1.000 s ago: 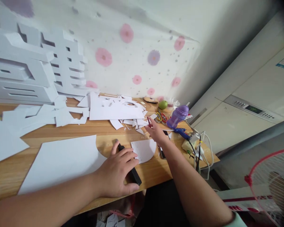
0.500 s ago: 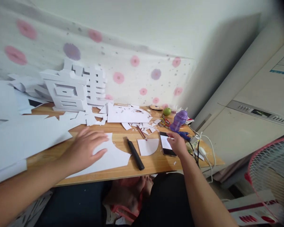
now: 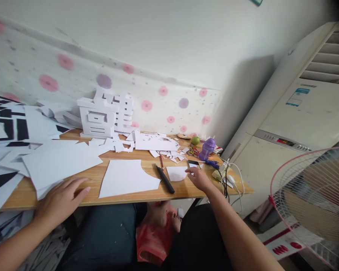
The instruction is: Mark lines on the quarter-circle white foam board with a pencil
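Observation:
My left hand (image 3: 62, 196) rests at the table's front edge, fingers spread and holding nothing, beside a large white sheet (image 3: 63, 160). My right hand (image 3: 200, 177) has its thumb and fingertips closed on the right edge of a small white piece of board (image 3: 176, 173) with a rounded side. That piece looks slightly tilted. Behind the hand lies a phone (image 3: 193, 163), partly covered by it. A black-handled cutter (image 3: 165, 180) lies left of the small piece. Farther left is a larger white board piece with a curved cut (image 3: 127, 178).
White cut-out characters (image 3: 97, 116) stand against the wall. Paper scraps (image 3: 156, 142), a pencil (image 3: 161, 162), a green fruit (image 3: 195, 140), and a purple bottle (image 3: 207, 148) lie or stand behind. Cables (image 3: 228, 177) hang at the right; a fan (image 3: 313, 199) is beside the table.
My left hand has drawn back leftward from the larger board piece to the table edge. My right hand has left the phone and come to the small rounded piece. The view has shifted.

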`<state>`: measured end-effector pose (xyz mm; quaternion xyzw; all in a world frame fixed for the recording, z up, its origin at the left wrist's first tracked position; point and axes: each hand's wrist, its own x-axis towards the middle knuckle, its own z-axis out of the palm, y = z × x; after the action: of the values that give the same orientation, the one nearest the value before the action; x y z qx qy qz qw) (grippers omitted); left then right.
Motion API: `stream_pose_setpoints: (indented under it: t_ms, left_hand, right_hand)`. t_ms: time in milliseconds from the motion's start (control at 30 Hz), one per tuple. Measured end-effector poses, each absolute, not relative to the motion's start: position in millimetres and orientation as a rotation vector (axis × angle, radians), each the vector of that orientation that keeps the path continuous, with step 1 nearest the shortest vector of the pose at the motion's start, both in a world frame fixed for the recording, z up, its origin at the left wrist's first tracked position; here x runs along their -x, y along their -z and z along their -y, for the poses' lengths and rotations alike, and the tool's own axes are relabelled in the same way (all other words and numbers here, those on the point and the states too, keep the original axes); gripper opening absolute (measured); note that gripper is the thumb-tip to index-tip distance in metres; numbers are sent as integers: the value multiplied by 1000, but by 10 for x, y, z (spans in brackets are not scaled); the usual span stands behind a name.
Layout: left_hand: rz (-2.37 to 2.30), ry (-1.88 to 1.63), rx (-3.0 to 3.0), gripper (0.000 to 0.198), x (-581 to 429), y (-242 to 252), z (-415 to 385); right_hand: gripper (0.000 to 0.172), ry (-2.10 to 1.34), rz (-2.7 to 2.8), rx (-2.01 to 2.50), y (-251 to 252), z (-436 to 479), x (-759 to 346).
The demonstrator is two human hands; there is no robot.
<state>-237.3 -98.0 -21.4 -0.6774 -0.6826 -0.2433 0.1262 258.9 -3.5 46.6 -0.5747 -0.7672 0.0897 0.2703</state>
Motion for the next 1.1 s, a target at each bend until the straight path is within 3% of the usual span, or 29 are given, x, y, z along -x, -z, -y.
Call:
stream_pose_setpoints:
  t_ms: [267, 867, 1100]
  left_hand:
    - [1946, 615, 1914, 44, 2237, 264, 1032]
    - [1952, 501, 1840, 49, 2243, 238, 1054]
    - [1986, 384, 1840, 51, 2320, 233, 984]
  right_hand:
    - [26, -184, 2170, 1415, -358, 28, -1875]
    - [19, -107, 2075, 1228, 7, 318, -1831]
    - [22, 7, 1919, 1189, 120, 98, -2359]
